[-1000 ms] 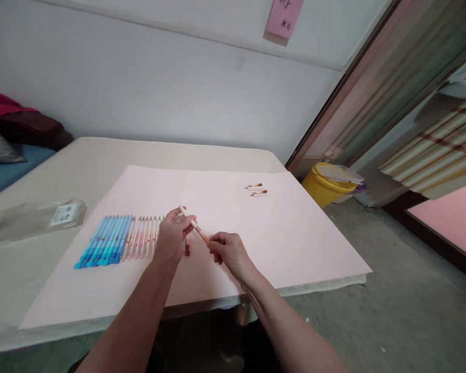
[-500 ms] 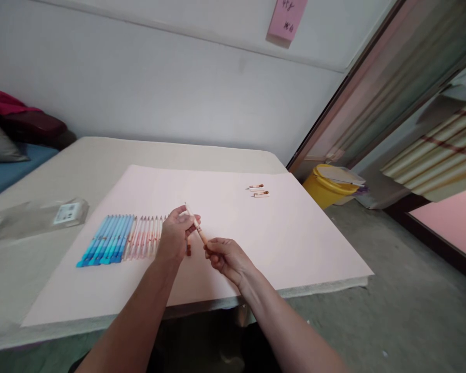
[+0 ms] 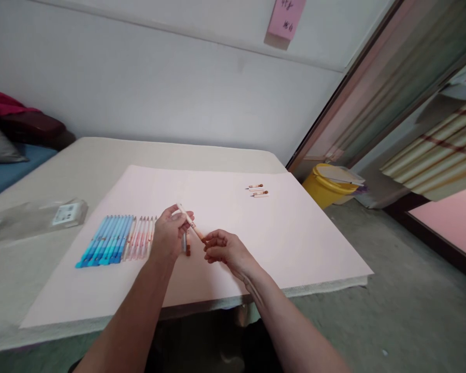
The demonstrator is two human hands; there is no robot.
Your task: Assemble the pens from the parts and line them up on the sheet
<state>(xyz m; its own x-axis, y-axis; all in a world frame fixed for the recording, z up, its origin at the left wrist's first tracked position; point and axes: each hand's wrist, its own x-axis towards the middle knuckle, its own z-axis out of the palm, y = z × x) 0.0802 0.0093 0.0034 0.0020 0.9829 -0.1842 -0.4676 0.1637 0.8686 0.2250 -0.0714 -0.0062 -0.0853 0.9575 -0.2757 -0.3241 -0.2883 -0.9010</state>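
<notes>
A slim pen (image 3: 193, 226), white at its upper end and brown at its lower end, slants between my two hands above a pale pink sheet. My left hand (image 3: 168, 230) pinches its white part. At the brown end, the fingers of my right hand (image 3: 225, 252) are closed on the pen. Under my left hand lies another brown-ended pen (image 3: 188, 248), partly hidden. Left of it, several pale pens with reddish marks (image 3: 140, 239) lie side by side, some behind my hand. A row of blue pens (image 3: 107, 241) adjoins them.
The pink sheet (image 3: 303, 243) covers much of the table (image 3: 108, 151). Small pen pieces with dark tips (image 3: 259, 194) lie toward its far right. A clear plastic bag (image 3: 34, 221) rests at the left. A yellow bin (image 3: 320, 186) stands beyond the right edge.
Both hands and the pen have shifted slightly left. The pen's upper end showed a thin point before and now looks blunt. My right hand's fingers have moved a little on the brown end.
</notes>
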